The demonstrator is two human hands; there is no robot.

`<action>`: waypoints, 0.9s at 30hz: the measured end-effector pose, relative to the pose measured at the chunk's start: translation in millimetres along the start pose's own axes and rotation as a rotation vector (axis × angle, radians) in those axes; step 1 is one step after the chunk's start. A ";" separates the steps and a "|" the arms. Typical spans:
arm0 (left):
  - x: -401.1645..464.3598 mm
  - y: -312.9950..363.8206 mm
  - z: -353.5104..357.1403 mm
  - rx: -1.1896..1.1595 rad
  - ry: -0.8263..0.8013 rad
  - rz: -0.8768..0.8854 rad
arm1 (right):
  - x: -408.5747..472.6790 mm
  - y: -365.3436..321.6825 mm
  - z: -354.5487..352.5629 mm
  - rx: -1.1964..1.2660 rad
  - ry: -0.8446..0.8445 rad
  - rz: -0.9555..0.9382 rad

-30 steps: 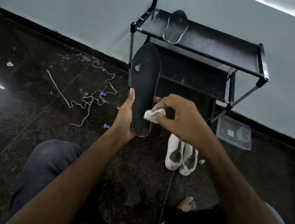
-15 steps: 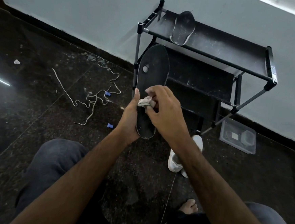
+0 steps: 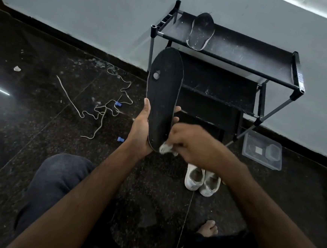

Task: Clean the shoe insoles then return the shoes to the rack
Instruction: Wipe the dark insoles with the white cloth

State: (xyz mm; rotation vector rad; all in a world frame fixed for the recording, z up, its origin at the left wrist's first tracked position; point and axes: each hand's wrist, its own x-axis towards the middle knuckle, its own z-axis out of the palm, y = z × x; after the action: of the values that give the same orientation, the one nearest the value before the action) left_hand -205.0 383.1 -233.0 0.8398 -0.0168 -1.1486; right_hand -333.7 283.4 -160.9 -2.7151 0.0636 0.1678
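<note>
A person's left hand [image 3: 141, 130] grips a black insole [image 3: 163, 98] upright. The right hand [image 3: 188, 143] pinches a white cloth [image 3: 165, 149] against its heel end.

Dim, glare at left, blurred motion

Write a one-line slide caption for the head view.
Left hand holds a black insole upright while the right hand wipes its heel end with a white cloth.

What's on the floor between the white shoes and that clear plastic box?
Only bare dark floor, in the head view, between the white shoes and clear box.
</note>
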 end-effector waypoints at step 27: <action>-1.9 -2.6 3.2 -0.009 -0.017 -0.029 | 3.8 -14.8 36.7 -0.121 0.282 0.063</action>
State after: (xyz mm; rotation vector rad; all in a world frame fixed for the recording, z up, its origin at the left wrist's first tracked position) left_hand -209.2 382.4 -231.4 0.8250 -0.0130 -1.1825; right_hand -332.9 311.8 -188.7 -2.8394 0.2271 -0.2004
